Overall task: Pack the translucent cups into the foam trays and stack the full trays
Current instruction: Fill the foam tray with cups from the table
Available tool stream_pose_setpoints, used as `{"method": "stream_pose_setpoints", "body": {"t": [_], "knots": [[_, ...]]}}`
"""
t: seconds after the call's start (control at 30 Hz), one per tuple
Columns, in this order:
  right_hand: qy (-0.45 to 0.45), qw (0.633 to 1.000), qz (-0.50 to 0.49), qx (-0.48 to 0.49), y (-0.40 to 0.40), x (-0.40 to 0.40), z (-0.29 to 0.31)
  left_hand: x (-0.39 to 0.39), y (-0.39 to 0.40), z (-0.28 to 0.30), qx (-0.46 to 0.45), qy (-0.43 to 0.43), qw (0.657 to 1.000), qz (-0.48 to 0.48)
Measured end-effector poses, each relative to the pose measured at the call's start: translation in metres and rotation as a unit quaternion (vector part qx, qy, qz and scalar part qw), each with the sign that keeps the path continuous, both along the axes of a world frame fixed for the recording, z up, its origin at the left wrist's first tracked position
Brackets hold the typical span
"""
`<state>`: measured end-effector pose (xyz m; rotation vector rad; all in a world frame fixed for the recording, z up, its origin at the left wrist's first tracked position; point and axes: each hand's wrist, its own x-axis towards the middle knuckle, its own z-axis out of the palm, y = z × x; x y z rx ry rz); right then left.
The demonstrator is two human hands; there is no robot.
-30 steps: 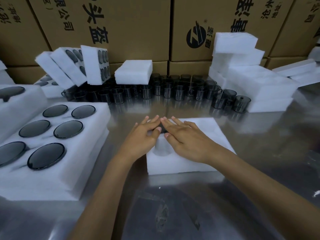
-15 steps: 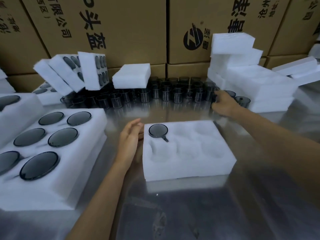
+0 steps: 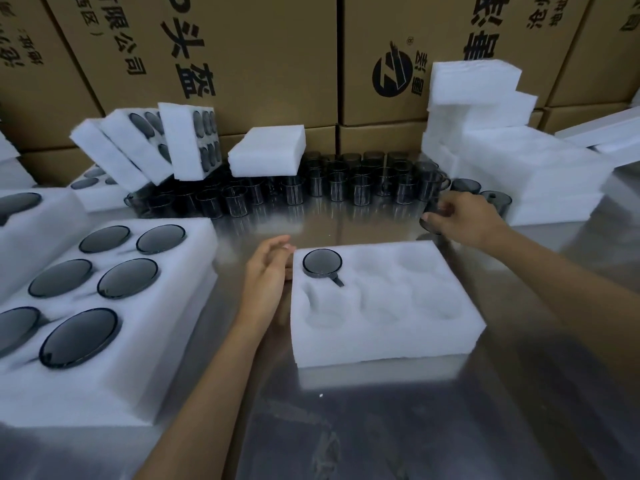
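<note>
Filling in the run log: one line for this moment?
right hand grips cup | left hand open beside foam tray | tray: one cup seated, other pockets empty

Counter (image 3: 398,427): brushed metal, glossy, mirroring what stands on it. Foam tray (image 3: 381,344): soft white foam, matt and finely grained. Cups (image 3: 332,188): smoke-grey translucent plastic or glass, smooth and shiny. Boxes (image 3: 277,64): brown corrugated cardboard, matt, printed in black.
</note>
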<state>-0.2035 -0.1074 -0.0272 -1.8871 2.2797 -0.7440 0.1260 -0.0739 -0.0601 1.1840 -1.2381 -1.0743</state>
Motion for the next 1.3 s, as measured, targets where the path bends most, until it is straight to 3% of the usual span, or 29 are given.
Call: {"method": "stream_pose_setpoints", "body": {"t": [0.13,0.23,0.3,0.43,0.57,0.77,0.97,1.13,1.3], "knots": [[-0.049,0.987,0.134,-0.08,0.033,0.022,0.033,-0.002,0.011,0.013,-0.118,-0.124,0.985,-0.014],[-0.086,0.966,0.236,-0.057,0.062,0.045,0.062,-0.01,0.025,0.03,-0.177,-0.157,0.97,-0.05],[-0.103,0.947,0.303,-0.035,0.081,0.062,0.075,-0.017,0.033,0.042,-0.176,-0.152,0.967,-0.103],[-0.116,0.927,0.355,-0.018,0.107,0.091,0.087,-0.028,0.049,0.053,-0.1,-0.052,0.965,-0.236],[-0.134,0.934,0.33,-0.032,0.115,0.103,0.085,-0.028,0.056,0.054,-0.088,-0.029,0.971,-0.221],[-0.119,0.942,0.284,-0.136,0.119,0.12,0.079,-0.038,0.061,0.051,-0.092,-0.012,0.968,-0.234],[-0.221,0.928,0.295,0.047,0.112,0.109,0.086,-0.022,0.047,0.053,-0.067,-0.006,0.969,-0.239],[-0.226,0.937,0.267,0.027,0.107,0.095,0.077,-0.014,0.036,0.055,-0.049,-0.01,0.956,-0.29],[-0.244,0.948,0.206,0.003,0.106,0.089,0.061,-0.039,0.033,0.054,-0.087,-0.05,0.973,-0.207]]}}
